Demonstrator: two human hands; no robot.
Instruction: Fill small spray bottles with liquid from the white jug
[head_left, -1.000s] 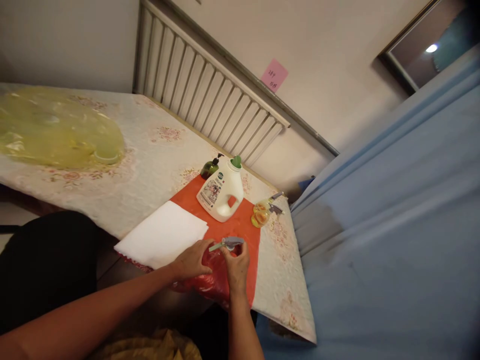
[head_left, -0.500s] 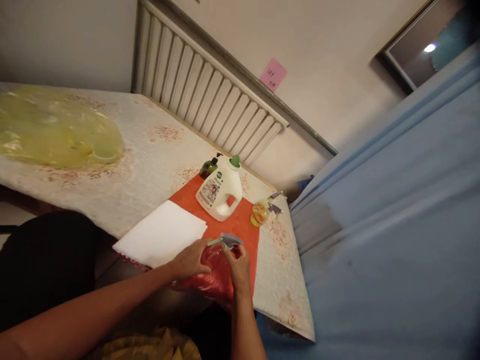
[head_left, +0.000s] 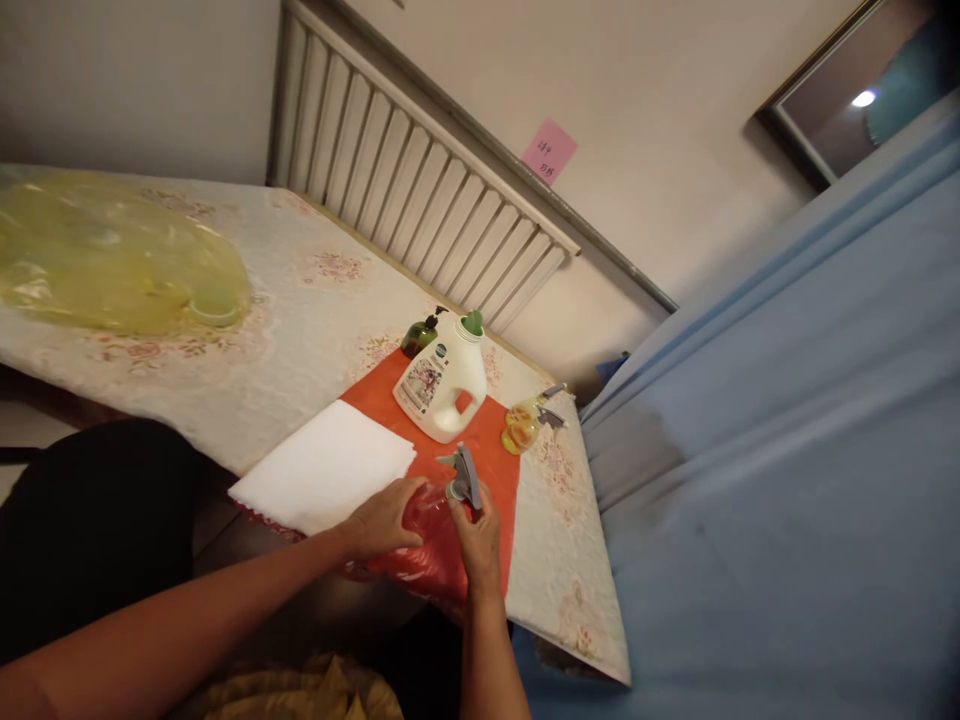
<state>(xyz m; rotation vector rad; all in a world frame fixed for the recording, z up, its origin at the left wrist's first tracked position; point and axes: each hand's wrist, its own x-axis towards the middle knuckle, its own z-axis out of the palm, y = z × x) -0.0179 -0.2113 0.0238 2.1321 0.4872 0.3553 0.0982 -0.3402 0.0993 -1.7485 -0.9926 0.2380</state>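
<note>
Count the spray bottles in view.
2. The first spray bottle is held between the left hand and right hand; the second spray bottle stands by the red sheet's right edge. The yellow bag may hide more.

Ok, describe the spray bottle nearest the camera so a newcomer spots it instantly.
On the floral tablecloth lies an orange-red mat. Over its near part, closer than the white jug, is the see-through spray bottle with a grey trigger head. Unlike the yellow-tinted spray bottle, it's between the left hand and right hand.
</note>
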